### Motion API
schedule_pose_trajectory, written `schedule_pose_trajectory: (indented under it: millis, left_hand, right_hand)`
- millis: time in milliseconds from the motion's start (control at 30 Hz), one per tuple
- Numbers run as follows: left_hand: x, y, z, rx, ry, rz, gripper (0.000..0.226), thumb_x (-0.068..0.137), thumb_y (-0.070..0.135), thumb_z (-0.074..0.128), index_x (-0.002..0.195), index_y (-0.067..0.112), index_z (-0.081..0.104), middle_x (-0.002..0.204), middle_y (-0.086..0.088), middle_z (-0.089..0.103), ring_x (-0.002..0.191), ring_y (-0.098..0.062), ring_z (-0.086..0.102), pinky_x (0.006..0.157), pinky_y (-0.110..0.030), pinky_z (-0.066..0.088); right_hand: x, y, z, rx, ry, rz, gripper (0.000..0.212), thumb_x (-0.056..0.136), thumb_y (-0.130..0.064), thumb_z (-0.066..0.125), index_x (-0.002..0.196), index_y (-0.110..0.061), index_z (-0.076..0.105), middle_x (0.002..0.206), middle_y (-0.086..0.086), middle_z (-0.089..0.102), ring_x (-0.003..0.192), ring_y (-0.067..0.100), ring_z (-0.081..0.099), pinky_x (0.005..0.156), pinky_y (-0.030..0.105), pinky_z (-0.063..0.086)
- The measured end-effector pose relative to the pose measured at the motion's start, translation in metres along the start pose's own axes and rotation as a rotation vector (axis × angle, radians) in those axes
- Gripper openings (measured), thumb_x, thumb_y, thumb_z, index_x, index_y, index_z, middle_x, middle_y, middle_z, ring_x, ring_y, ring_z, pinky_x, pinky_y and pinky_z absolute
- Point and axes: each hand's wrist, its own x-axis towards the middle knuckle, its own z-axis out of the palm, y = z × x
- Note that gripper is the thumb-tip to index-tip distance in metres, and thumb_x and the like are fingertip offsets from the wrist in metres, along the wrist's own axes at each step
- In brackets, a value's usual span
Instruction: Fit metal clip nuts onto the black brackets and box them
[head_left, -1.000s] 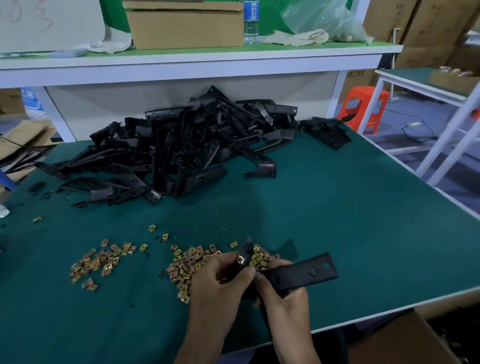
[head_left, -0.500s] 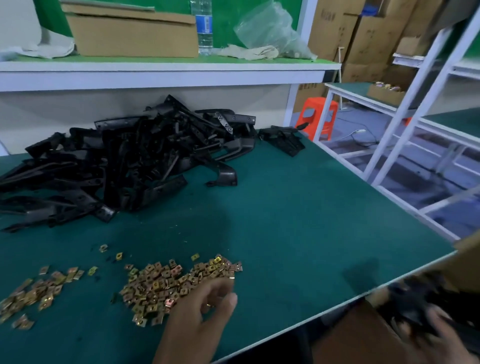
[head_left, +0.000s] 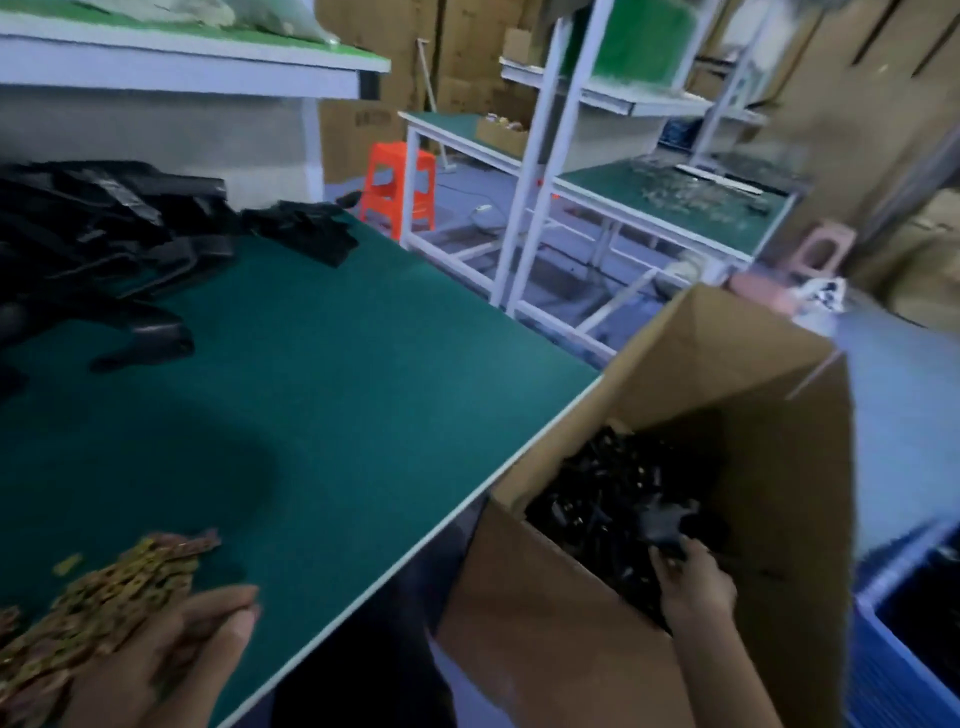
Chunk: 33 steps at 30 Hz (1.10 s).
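The right hand (head_left: 696, 584) reaches down into the open cardboard box (head_left: 545, 654) that stands against the near right edge of the green surface (head_left: 337, 395); its fingertips (head_left: 667, 558) pinch the near end of a black bracket (head_left: 667, 519), which lies on top of the other dark parts filling the box; the view is blurred there, so the exact grip cannot be told beyond that pinch. The left hand (head_left: 171, 654) rests at the near left corner of the surface, fingers nearly straight and relaxed, lying on the edge of the clip nuts (head_left: 109, 587); nothing shows held in it. The clip nuts form a loose golden pile spread flat on the surface, with one lying just apart from them at the left. A heap of brackets (head_left: 104, 228) sits at the far left of the surface, well apart from the nuts; a few of them lie separate at its right end. Beyond the surface stands an orange stool (head_left: 397, 184) on the floor, near the white-framed neighbouring benches (head_left: 675, 202); a blue crate (head_left: 914, 644) sits just right of the box.
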Motion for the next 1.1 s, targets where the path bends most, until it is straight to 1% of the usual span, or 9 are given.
schedule_pose_trajectory:
  millis: [100, 300, 433, 500, 667, 767, 867, 1000, 1100]
  left_hand:
    - [0.005, -0.016, 0.017, -0.122, -0.046, -0.029, 0.066, 0.063, 0.08, 0.058, 0.093, 0.023, 0.074, 0.091, 0.002, 0.077, 0.093, -0.011, 0.072, 0.096, -0.037, 0.053]
    - [-0.001, -0.007, 0.018, -0.215, -0.008, -0.051, 0.022, 0.082, 0.06, 0.069, 0.096, 0.043, 0.074, 0.092, 0.005, 0.078, 0.088, -0.002, 0.071, 0.083, -0.035, 0.054]
    - [-0.009, 0.01, 0.009, -0.18, 0.05, -0.089, 0.028, 0.08, 0.064, 0.071, 0.095, 0.042, 0.075, 0.09, 0.013, 0.078, 0.086, -0.001, 0.072, 0.08, -0.023, 0.055]
    - [-0.01, 0.012, 0.005, -0.236, 0.06, -0.145, 0.007, 0.083, 0.041, 0.075, 0.09, 0.042, 0.077, 0.087, 0.011, 0.078, 0.085, -0.001, 0.072, 0.077, -0.008, 0.052]
    - [-0.01, 0.009, -0.019, -0.25, 0.065, -0.266, 0.027, 0.084, 0.007, 0.077, 0.075, 0.032, 0.08, 0.081, 0.008, 0.078, 0.074, 0.001, 0.069, 0.066, -0.002, 0.046]
    - [-0.015, 0.001, -0.036, -0.197, 0.135, -0.225, 0.028, 0.083, -0.001, 0.076, 0.078, 0.026, 0.08, 0.078, 0.01, 0.077, 0.073, 0.004, 0.069, 0.068, -0.001, 0.045]
    - [-0.019, -0.007, -0.049, -0.205, 0.163, -0.254, 0.033, 0.086, 0.008, 0.075, 0.082, 0.04, 0.079, 0.085, 0.016, 0.077, 0.081, 0.006, 0.07, 0.073, -0.003, 0.046]
    - [-0.028, -0.011, -0.056, -0.12, 0.257, -0.245, 0.038, 0.085, 0.01, 0.075, 0.085, 0.047, 0.076, 0.084, 0.022, 0.075, 0.08, 0.008, 0.069, 0.07, 0.0, 0.042]
    - [-0.025, -0.011, -0.067, -0.073, 0.335, -0.278, 0.041, 0.084, 0.018, 0.077, 0.087, 0.059, 0.07, 0.083, 0.03, 0.073, 0.083, 0.015, 0.066, 0.073, 0.002, 0.042]
  right_hand:
    - [-0.009, -0.011, 0.007, 0.105, -0.033, 0.076, 0.044, 0.1, -0.006, 0.062, 0.142, -0.002, 0.05, 0.134, 0.017, 0.057, 0.112, 0.027, 0.06, 0.095, 0.036, 0.053]
    - [0.001, -0.016, -0.005, -0.018, -0.118, 0.133, 0.041, 0.102, -0.014, 0.062, 0.142, -0.006, 0.052, 0.158, 0.018, 0.038, 0.144, 0.033, 0.041, 0.108, 0.036, 0.047]
    - [-0.041, -0.01, 0.028, -0.224, -0.3, -0.05, 0.031, 0.103, -0.015, 0.06, 0.132, -0.004, 0.058, 0.13, 0.019, 0.063, 0.11, 0.026, 0.066, 0.091, 0.034, 0.054]
    - [-0.076, -0.005, 0.066, -0.379, -0.441, -0.214, 0.014, 0.101, -0.014, 0.063, 0.114, -0.009, 0.067, 0.107, 0.015, 0.071, 0.089, 0.018, 0.07, 0.079, 0.033, 0.056]
    - [-0.184, 0.034, 0.19, -0.645, -1.022, -0.597, 0.017, 0.098, -0.001, 0.062, 0.099, -0.018, 0.068, 0.07, -0.002, 0.066, 0.063, 0.009, 0.06, 0.065, 0.025, 0.053]
    - [-0.246, 0.083, 0.269, -0.942, -1.313, -0.785, 0.011, 0.095, -0.014, 0.068, 0.1, -0.024, 0.069, 0.082, -0.003, 0.07, 0.082, 0.017, 0.065, 0.084, 0.035, 0.053]
    - [-0.292, 0.138, 0.34, -1.189, -1.445, -0.93, 0.022, 0.095, -0.027, 0.067, 0.116, -0.021, 0.066, 0.107, -0.006, 0.07, 0.107, 0.018, 0.064, 0.098, 0.035, 0.048]
    - [-0.325, 0.197, 0.41, -1.379, -1.374, -1.04, 0.055, 0.099, -0.042, 0.06, 0.141, -0.01, 0.047, 0.136, 0.016, 0.055, 0.125, 0.036, 0.052, 0.095, 0.04, 0.045]
    - [-0.333, 0.228, 0.44, -1.541, -1.224, -1.128, 0.07, 0.101, -0.056, 0.05, 0.15, -0.007, 0.037, 0.146, 0.022, 0.047, 0.136, 0.042, 0.039, 0.111, 0.046, 0.032]
